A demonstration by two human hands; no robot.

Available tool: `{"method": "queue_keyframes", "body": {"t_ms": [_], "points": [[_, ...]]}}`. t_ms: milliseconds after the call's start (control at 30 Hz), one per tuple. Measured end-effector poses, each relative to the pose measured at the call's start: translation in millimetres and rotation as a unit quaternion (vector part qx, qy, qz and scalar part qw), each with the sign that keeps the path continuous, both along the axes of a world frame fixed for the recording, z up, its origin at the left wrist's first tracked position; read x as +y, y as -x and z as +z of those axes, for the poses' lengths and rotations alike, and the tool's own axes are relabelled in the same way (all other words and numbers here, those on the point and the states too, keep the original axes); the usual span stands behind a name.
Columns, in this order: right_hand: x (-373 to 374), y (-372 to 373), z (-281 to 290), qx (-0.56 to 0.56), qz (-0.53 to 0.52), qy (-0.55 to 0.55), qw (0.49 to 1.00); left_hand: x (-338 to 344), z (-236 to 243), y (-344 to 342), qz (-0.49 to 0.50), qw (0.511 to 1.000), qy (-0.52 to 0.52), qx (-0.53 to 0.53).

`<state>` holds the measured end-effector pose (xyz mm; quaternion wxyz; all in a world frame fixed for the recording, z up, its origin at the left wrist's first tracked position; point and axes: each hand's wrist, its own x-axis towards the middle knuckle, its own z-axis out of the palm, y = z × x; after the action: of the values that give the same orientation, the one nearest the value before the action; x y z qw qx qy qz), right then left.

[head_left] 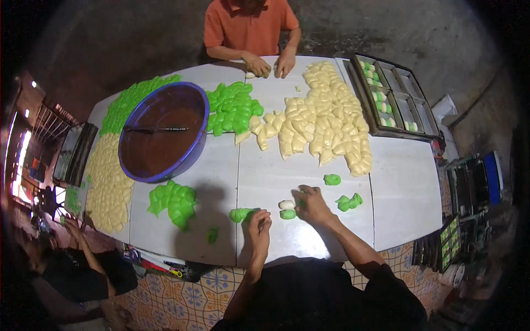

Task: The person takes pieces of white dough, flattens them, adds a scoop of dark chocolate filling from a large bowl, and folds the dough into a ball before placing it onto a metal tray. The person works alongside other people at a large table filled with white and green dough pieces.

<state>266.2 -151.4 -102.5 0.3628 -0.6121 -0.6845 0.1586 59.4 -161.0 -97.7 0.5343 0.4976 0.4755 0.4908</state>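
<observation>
My left hand [259,229] is beside the right end of a green dough strip [239,214] on the white table, its fingers curled together; whatever lies between them is hidden. To the right, my right hand [312,205] is bent low over the tabletop with its fingers apart. Close by its fingertips sit a small white dough piece [286,204] and a green dough piece [287,214], one against the other. Further right are a rounded green lump [332,179] and a ragged green scrap [349,202].
A blue basin [201,135] of brown filling holds a dark stick. Cream dough [331,118] and green dough [232,106] spread beyond it. Far right stands a compartmented tray [381,132] with green and white pieces. A co-worker in orange [251,30] works opposite; another person [83,270] is at left.
</observation>
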Motion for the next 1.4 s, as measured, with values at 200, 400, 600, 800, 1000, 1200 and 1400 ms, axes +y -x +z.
{"method": "queue_keyframes", "body": {"t_ms": [200, 400, 600, 800, 1000, 1200, 1400], "points": [[-14, -9, 35, 0.214, -0.081, 0.077, 0.971, 4, 24, -7, -0.042, 0.996, 0.059, -0.047], [-26, 46, 76, 0.355, 0.006, 0.040, 0.934, 0, 52, -22, -0.095, 0.991, -0.034, -0.083], [2, 53, 81, 0.229, -0.004, -0.007, 0.974, 6, 48, -20, -0.017, 0.983, 0.039, -0.180], [24, 74, 71, 0.365, 0.180, 0.096, 0.908, 26, 49, -4, -0.072, 0.726, 0.333, -0.597], [56, 65, 54, 0.533, 0.170, 0.198, 0.805, 193, 87, 55, -0.177, 0.917, 0.035, -0.357], [69, 85, 39, 0.558, 0.181, 0.130, 0.799, 391, 62, 132, 0.031, 0.924, 0.039, 0.379], [74, 98, 26, 0.605, 0.199, 0.119, 0.762, 397, 59, 119, -0.121, 0.949, 0.204, 0.209]]}}
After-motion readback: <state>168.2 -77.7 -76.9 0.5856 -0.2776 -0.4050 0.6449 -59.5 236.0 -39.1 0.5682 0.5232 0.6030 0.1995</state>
